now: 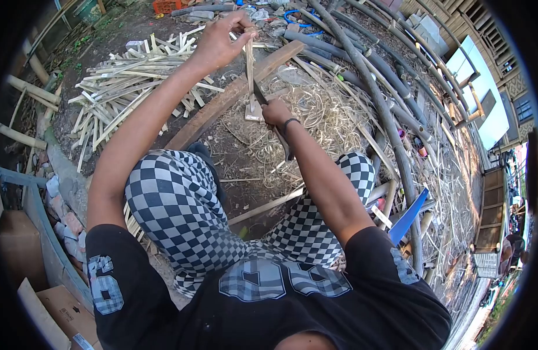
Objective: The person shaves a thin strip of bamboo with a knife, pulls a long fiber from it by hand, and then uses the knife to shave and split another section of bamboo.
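Note:
My left hand [225, 41], raised at the top centre, pinches the upper end of a thin bamboo strip [250, 67] that stands nearly upright. The strip's lower end is near a small flat block [254, 112] on the ground. Lower and to the right, my right hand [276, 113] is closed round the handle of a knife. The dark blade of the knife [259, 93] points up and left, close beside the strip. A long wooden beam [222, 100] lies diagonally behind the strip. Pale curled shavings [304, 116] cover the ground around my right hand.
A pile of cut bamboo strips [114, 87] lies at the left. Long bamboo poles [374, 87] run diagonally at the right. My knees, in checkered trousers, flank the work spot. A blue object [409, 217] rests at the right, and a cardboard box [67, 312] at the lower left.

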Motion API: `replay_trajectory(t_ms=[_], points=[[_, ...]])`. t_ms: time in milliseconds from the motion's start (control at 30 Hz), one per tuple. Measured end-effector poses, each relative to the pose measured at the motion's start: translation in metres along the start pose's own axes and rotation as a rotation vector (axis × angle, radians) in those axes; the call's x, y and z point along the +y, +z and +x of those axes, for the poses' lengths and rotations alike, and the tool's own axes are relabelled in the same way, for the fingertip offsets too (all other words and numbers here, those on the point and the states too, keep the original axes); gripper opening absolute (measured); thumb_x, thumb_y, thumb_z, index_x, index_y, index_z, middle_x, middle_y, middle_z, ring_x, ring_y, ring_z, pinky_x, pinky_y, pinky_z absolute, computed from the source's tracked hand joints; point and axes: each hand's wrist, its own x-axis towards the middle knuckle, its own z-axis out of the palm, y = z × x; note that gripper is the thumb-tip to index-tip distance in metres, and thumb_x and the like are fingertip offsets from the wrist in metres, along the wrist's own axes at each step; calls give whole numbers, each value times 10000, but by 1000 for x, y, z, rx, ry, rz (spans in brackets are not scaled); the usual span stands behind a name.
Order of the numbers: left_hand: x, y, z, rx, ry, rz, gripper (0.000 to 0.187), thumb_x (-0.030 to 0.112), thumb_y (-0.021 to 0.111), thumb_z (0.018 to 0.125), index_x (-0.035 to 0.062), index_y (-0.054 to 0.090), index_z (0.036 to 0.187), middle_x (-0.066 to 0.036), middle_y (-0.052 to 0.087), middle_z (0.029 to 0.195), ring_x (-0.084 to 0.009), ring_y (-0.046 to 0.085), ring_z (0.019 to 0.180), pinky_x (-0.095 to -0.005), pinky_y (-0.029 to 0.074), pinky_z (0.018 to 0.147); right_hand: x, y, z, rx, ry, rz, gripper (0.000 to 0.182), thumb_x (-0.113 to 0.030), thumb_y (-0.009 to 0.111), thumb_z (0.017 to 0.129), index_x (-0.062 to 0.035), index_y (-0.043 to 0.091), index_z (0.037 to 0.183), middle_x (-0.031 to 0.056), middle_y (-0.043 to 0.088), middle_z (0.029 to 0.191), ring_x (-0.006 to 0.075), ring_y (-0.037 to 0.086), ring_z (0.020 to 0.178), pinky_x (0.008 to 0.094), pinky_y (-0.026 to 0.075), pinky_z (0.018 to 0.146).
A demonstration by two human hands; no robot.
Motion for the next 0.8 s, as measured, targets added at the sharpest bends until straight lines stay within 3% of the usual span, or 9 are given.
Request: replay_trajectory(t_ms=[67,167,267,333,467,600,700,767,800], points=[[-3,-3,2,4,-36,-51,182,170,709,869,50,604,955,-79,704,892,-224,701,891,-362,528,814,-8,-2,6,-54,-85,-225,335,-205,549,923,70,655,1084,290,681,972,427,672,946,486,532,851],[-1,-6,-1,-83,-130,-22,166,114,661,916,3,578,1008,-75,700,974,-157,664,1017,-327,488,979,-14,19,-2,485,-281,-113,340,-281,514,955,29,655,953,291,665,839,478,644,863,540,502,807],[-5,-6,-6,-67,-100,-75,162,86,647,918,1,560,1025,-80,695,995,-154,651,1045,-328,479,1004,-37,13,-23,584,-365,50,268,-250,482,974,-14,607,991,296,649,811,502,625,812,561,499,759],[-9,-6,-9,-35,-94,-124,134,51,623,923,4,549,1023,-70,689,1015,-154,640,1074,-331,463,1035,-22,31,-17,588,-411,54,231,-238,457,985,-46,573,1045,297,638,798,517,608,774,575,493,724],[-8,-22,-9,-96,-139,-49,127,18,599,928,7,519,1026,-69,681,1041,-158,644,1083,-340,446,1060,71,108,24,361,-41,-124,257,-246,481,966,-41,582,1083,298,664,903,473,651,875,549,521,781],[-15,-23,-14,-98,-138,-68,117,30,593,942,6,519,1028,-83,689,1028,-150,646,1068,-321,486,1006,57,93,38,301,-59,-143,277,-253,487,957,-25,599,1067,300,667,959,454,660,926,532,530,812],[-19,-23,-11,-89,-141,-112,121,42,605,938,5,526,1022,-83,695,1019,-150,652,1055,-319,495,986,13,54,14,169,-76,-216,262,-199,470,961,-7,568,1111,268,683,893,425,673,913,516,534,800],[-18,-21,-10,-85,-137,-138,125,50,613,936,5,530,1017,-84,699,1012,-151,655,1047,-317,500,973,-6,51,-4,416,-215,-112,229,-196,472,969,-14,571,1068,275,676,881,438,667,870,517,534,752],[-18,-19,-9,-80,-133,-150,127,54,617,935,4,532,1015,-84,701,1009,-151,657,1043,-317,503,967,-2,57,-5,414,-208,-113,229,-196,472,969,-14,571,1068,275,676,881,438,667,870,517,534,752]])
